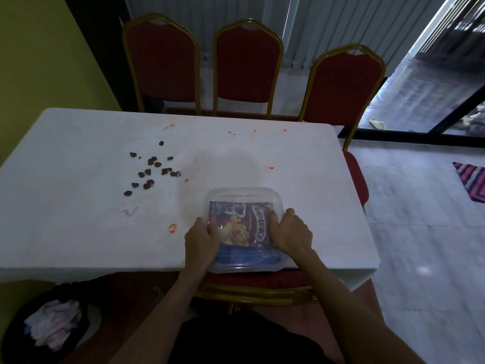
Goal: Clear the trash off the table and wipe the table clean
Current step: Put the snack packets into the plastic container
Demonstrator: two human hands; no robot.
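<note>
A clear plastic container (242, 197) sits at the near edge of the white table (78, 232). Inside it lie a cereal packet (240, 227) and something blue (244, 254). My left hand (202, 239) grips the container's left side and my right hand (291, 232) grips its right side. Several dark cereal pieces (153, 166) are scattered on the table's left half. Orange-red smears (172, 228) dot the tabletop, some near the far edge (232, 134).
Three red chairs with gold frames (246, 64) stand behind the table, a fourth (354, 174) at its right end, and one seat (262, 282) is under the near edge. A black bin (52, 327) with crumpled paper sits on the floor at lower left.
</note>
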